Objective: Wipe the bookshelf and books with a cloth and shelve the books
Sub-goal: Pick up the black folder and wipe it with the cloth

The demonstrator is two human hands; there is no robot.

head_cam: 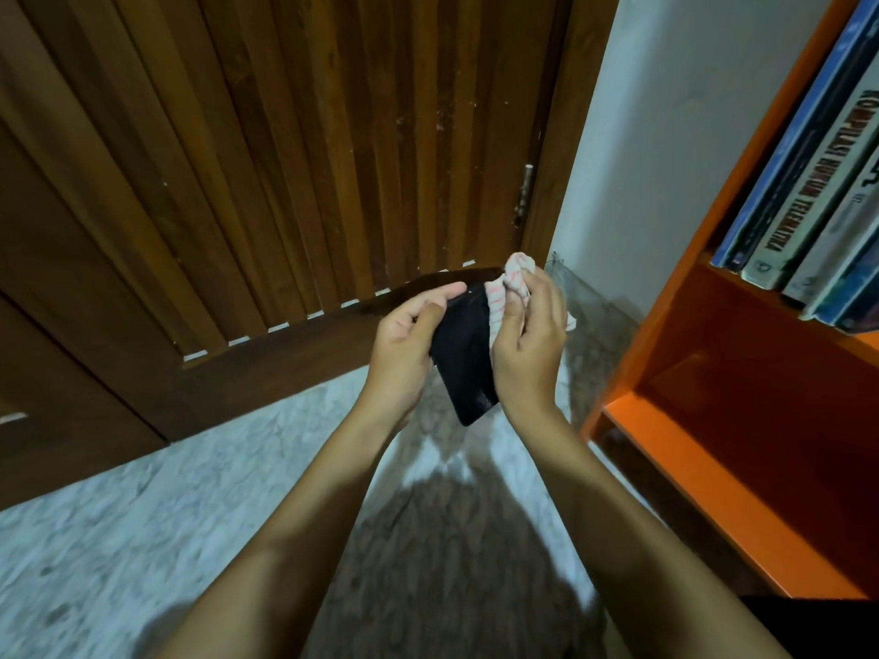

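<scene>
My left hand [409,344] grips a small black book [463,361] by its left edge, holding it out in front of me above the floor. My right hand [532,340] is closed on a white cloth with pink stripes [516,278] and presses it against the book's upper right edge. The orange bookshelf [675,354] stands to the right. Several books [808,183] lean upright on its upper shelf. The compartment below them looks empty and dark.
A dark slatted wooden door [285,159] fills the wall ahead, with its frame and hinge [523,192] at the right. A white wall [666,111] sits between door and shelf. The floor is pale marble tile [142,539].
</scene>
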